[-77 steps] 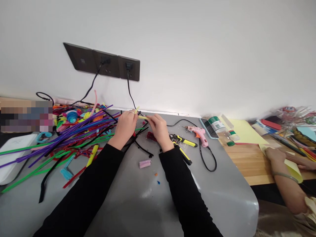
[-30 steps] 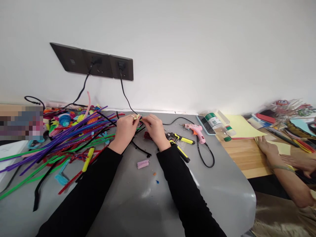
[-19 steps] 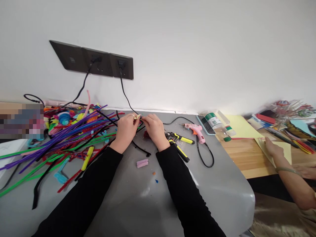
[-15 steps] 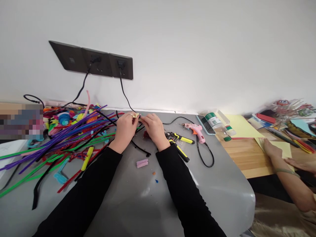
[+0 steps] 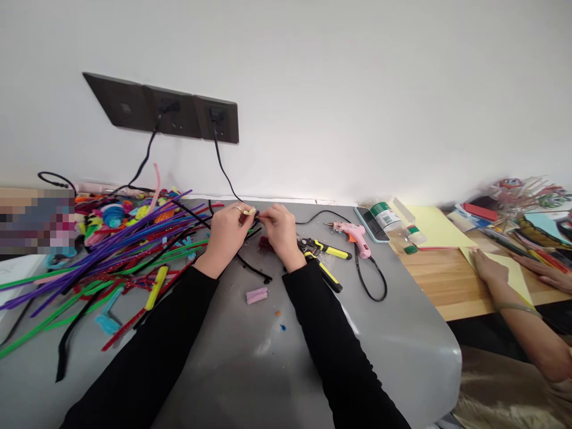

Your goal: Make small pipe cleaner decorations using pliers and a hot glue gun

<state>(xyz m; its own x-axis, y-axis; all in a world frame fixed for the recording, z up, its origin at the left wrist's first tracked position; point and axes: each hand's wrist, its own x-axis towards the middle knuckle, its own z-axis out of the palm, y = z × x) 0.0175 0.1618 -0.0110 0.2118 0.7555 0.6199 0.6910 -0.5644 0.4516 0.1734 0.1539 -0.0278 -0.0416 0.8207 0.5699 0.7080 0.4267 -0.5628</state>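
My left hand [image 5: 227, 235] is closed in a pinch around a small pale-yellow piece [image 5: 249, 211]. Fingertip to fingertip with it, my right hand [image 5: 281, 233] pinches at a tiny dark bit [image 5: 257, 215] against that piece; fingers hide most of it. Black pipe cleaners [image 5: 252, 267] lie under and between the hands. A dark red fuzzy piece [image 5: 265, 243] is partly covered by my right hand. Beside my right wrist rest yellow-handled wire strippers [image 5: 328, 274]. Nearer to me is a rolled pink-lilac piece [image 5: 257, 295].
Left lies a heap of coloured pipe cleaners [image 5: 134, 238]. At right are a pink glue gun [image 5: 356, 237] with its cord, a phone [image 5: 372, 225] and a plastic bottle [image 5: 386, 217]. A co-worker's hand [image 5: 490, 269] presses yellow paper on the wooden table [image 5: 440, 292].
My hands stay pinched together, with my right fingers shifted slightly. The view has moved a little. The co-worker's farther hand now lies flatter on the table.
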